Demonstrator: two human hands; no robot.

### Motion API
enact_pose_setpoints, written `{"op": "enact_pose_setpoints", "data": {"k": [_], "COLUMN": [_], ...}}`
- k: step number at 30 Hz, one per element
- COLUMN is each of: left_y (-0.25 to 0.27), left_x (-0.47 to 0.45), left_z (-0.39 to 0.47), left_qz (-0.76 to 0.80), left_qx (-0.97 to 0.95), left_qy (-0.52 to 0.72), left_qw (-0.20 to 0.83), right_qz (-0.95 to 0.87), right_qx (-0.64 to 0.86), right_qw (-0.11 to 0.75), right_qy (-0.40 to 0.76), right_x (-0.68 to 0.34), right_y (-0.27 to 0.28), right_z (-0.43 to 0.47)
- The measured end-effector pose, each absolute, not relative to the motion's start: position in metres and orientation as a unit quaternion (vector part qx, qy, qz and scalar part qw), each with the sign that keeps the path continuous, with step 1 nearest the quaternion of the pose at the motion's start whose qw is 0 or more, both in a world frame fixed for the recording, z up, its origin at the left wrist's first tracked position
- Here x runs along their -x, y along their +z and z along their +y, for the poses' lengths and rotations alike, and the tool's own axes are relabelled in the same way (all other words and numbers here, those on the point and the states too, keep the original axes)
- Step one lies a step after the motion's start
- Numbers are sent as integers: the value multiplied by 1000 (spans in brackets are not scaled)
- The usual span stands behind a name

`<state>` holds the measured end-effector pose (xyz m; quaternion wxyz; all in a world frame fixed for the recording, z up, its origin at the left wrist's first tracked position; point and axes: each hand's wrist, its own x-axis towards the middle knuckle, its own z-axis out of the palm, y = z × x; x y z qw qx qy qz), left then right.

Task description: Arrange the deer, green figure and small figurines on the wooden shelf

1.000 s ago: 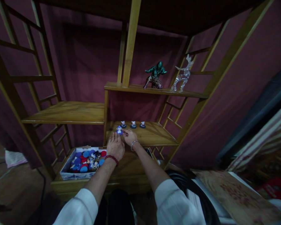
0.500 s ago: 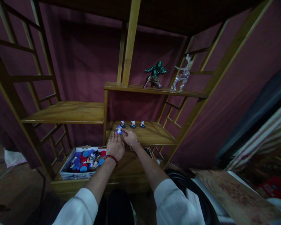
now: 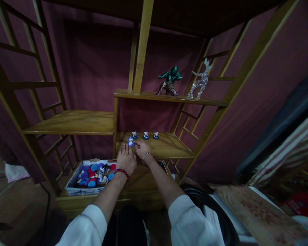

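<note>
A small purple-and-white figurine on a round purple base stands upright near the front left of the lower right shelf. My left hand, a red bead bracelet at its wrist, reaches to the shelf's front edge with fingers stretched out just below the base. From the right, my right hand has its fingers bent and closed at the side of that base; the exact contact is small in view. Behind stand three dark-based figurines in a row: a left one, a middle one and a right one.
A box of loose figurines and red, blue and purple discs sits at lower left. Above are a green-and-bronze crouching statue and a clear deer. A wooden post borders the shelf on the left.
Hardly anything differs. Both hands stay at the purple figurine, which stands in the same spot, and the view has shifted very slightly.
</note>
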<state>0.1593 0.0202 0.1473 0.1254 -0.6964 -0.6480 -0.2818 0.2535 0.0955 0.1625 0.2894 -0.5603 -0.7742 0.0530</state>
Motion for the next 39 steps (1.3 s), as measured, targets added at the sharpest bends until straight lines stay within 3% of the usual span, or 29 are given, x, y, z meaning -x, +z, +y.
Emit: {"op": "enact_pose_setpoints", "data": {"k": [23, 39], "left_y": [148, 127], "left_x": [-158, -154], "left_z": [16, -22], "left_qz": [-639, -591], "left_qx": [700, 724], "left_qy": [-279, -332], "left_qw": [154, 126], "right_qz": [-754, -748], "right_qx": [576, 528], "right_qw": [314, 395], "right_qy": [33, 72], "right_x": [-257, -247], "right_y": [168, 160], "right_z": [79, 30]}}
